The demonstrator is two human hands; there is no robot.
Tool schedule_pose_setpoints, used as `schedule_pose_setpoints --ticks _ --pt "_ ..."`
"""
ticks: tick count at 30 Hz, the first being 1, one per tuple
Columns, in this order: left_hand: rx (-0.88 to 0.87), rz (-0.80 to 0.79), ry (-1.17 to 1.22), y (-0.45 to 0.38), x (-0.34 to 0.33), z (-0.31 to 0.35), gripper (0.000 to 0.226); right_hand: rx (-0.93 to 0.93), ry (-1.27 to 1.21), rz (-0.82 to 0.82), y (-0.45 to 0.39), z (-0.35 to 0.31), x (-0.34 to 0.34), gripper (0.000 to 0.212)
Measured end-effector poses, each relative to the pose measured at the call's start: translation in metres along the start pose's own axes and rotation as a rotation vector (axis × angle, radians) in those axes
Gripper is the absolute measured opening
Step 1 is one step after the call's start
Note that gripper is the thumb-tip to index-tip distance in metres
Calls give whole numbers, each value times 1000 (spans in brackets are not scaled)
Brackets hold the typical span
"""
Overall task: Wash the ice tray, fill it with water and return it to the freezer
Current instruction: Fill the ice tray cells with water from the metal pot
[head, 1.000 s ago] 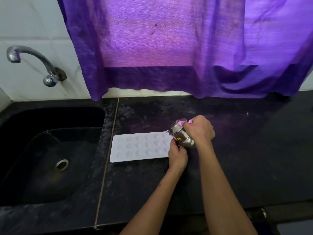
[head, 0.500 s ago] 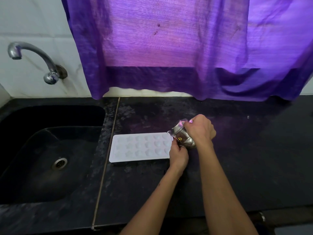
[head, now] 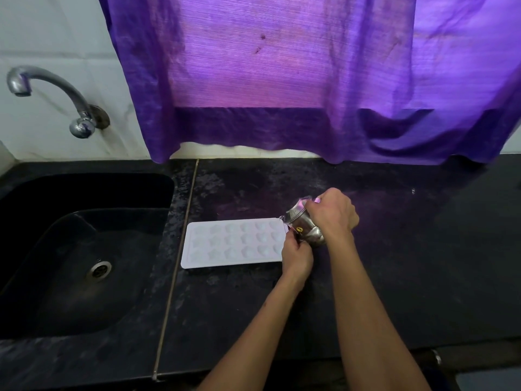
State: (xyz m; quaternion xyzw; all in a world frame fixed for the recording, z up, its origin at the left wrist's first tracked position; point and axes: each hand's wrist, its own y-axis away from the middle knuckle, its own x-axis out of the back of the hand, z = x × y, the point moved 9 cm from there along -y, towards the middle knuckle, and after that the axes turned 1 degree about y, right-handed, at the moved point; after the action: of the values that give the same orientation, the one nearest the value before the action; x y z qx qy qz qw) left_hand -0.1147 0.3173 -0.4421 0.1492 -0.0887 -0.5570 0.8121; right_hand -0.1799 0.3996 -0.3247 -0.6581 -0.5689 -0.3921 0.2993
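On black counter (head: 394,249) beside sink (head: 84,193): left hand (head: 296,256) pinching ice tray (head: 234,244), right hand (head: 335,213) gripping cup (head: 303,227).

The ice tray (head: 234,243) looks like white matt plastic, its moulded cells smooth. At its three o'clock end, the cup (head: 303,227) is polished metal, glossy and mirror-like, with a small yellow sticker. The countertop (head: 394,263) is dark speckled stone with a dull sheen and cloudy smears. At nine o'clock the sink (head: 84,249) is black, smooth and faintly glossy, with a metal drain ring. The tap (head: 53,94) is shiny chromed metal. The curtain (head: 282,74) is purple woven cloth, ribbed and thin. The wall tiles (head: 56,38) are white and smooth.
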Motion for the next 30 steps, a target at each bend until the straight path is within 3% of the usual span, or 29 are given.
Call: schedule_pose_setpoints --ticks 14,30 --pt "-194 148 -3 13 17 20 49 -28 -195 -22 1 9 6 30" --pt "-105 145 57 5 24 3 46 97 -46 -64 14 -27 -4 23"
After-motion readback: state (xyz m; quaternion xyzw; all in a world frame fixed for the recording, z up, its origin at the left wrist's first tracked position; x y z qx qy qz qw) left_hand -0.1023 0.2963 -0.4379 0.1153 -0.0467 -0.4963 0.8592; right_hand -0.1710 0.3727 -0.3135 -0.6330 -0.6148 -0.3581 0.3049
